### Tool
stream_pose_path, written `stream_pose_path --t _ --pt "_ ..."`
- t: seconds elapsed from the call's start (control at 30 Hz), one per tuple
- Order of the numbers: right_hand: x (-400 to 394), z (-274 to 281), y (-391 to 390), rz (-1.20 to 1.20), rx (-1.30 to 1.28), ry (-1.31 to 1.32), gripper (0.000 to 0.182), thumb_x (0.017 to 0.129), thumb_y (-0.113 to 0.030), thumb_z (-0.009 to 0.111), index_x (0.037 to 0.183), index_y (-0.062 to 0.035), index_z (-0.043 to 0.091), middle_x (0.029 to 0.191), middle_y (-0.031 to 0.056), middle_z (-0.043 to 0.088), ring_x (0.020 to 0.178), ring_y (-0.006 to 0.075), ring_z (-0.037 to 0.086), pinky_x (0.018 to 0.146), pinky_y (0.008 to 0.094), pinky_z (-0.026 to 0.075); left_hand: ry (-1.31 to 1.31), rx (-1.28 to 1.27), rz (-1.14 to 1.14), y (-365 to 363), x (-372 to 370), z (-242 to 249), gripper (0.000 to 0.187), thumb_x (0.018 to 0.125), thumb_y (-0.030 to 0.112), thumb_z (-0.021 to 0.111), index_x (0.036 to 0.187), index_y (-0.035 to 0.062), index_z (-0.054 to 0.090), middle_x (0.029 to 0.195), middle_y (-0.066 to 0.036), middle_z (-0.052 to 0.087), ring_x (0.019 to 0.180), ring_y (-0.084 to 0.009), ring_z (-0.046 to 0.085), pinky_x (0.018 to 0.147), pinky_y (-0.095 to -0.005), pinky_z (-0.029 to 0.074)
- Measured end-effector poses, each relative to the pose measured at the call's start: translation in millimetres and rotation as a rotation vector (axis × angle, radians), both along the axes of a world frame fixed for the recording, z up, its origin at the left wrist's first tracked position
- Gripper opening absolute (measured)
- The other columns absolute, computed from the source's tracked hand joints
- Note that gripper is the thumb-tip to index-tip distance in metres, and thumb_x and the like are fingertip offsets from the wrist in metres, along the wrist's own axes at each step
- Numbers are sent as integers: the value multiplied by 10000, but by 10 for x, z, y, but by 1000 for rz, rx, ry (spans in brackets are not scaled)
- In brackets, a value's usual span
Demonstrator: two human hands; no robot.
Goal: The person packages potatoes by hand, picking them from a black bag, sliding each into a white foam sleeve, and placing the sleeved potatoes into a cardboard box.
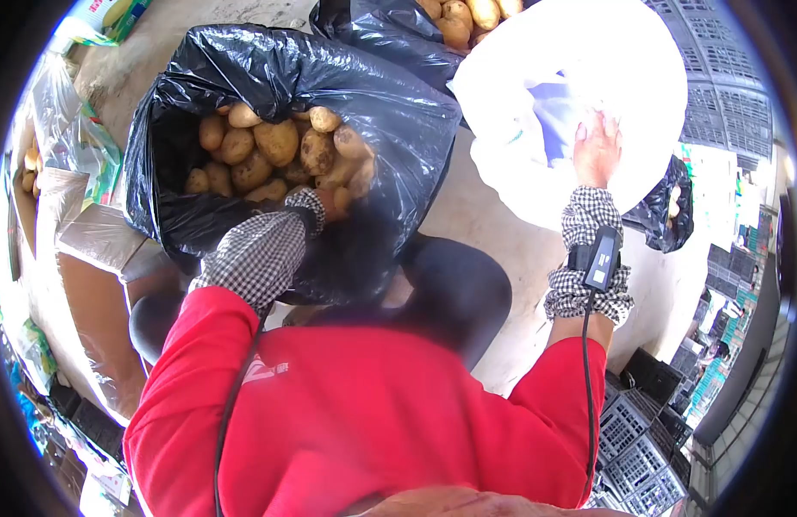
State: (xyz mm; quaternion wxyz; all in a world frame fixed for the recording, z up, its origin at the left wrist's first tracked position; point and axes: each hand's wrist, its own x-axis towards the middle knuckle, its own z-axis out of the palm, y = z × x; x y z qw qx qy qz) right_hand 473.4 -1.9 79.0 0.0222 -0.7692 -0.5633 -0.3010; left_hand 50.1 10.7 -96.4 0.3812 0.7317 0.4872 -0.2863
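Your left hand (330, 205) is down inside the black bag (390, 112), at its near edge, w/ the checked sleeve (261, 250) covering the arm up to the wrist. The hand is mostly hidden by the sleeve cuff and blurred, so you can't tell if it's closed on anything; it sits right against the potatoes (278, 142), touching the nearest ones at the near-right side of the pile. The rest of the spuds lie just beyond and to the left of that hand, filling the bag's open mouth.

Your right hand (597, 151) is up on the white plastic bag (571, 60), fingers spread flat and pressed on the film, palm down; it isn't wrapped round anything, just laid on the bag's lower-middle part. A small black device (601, 258) is strapped at that wrist over the checked cuff, cable running down the arm.

A second black bag of potatoes (467, 17) sits beyond, between the two bags. Cardboard box (80, 284) on your left, crates (640, 448) lower right.
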Motion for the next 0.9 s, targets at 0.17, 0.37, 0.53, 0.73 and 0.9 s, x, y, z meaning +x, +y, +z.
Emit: stream_pose_path --t 0.17,0.37,0.53,0.73,0.9 --pt "31 263 391 -28 293 111 456 745 -256 589 1171 -197 437 1167 41 482 1075 240 445 873 379 366 -356 -134 95 98 -305 -141 692 683 483 576 1213 70 410 1035 -182 556 898 -284 555 822 -349 411" --pt "236 121 639 -132 128 354 370 752 -245 582 1105 -169 501 1047 70 560 1048 218 461 849 391 375 -718 -589 772 103 -693 355 727 718 245 663 1283 28 259 1154 -112 469 1025 -185 483 832 -287 421" --pt "-148 254 278 280 233 503 228 787 -162 540 1004 -90 550 979 105 569 912 245 538 794 343 413 -1017 -422 667 3 -703 1067 735 675 228 700 1269 50 306 1151 -86 474 1059 -171 455 911 -298 356" --pt "-1104 714 -203 671 -32 816 186 794 -67 504 972 -21 537 943 139 556 877 266 547 767 334 426 -1451 -64 200 -54 -305 2019 755 595 194 741 1222 41 349 1171 -105 439 1117 -233 405 943 -333 319" --pt "-1965 1008 -454 917 -281 799 196 779 -37 509 970 6 528 917 143 545 886 278 534 755 317 423 -1289 677 -186 -317 -261 2575 724 520 194 737 1161 76 420 1169 -137 423 1152 -319 354 954 -412 310"
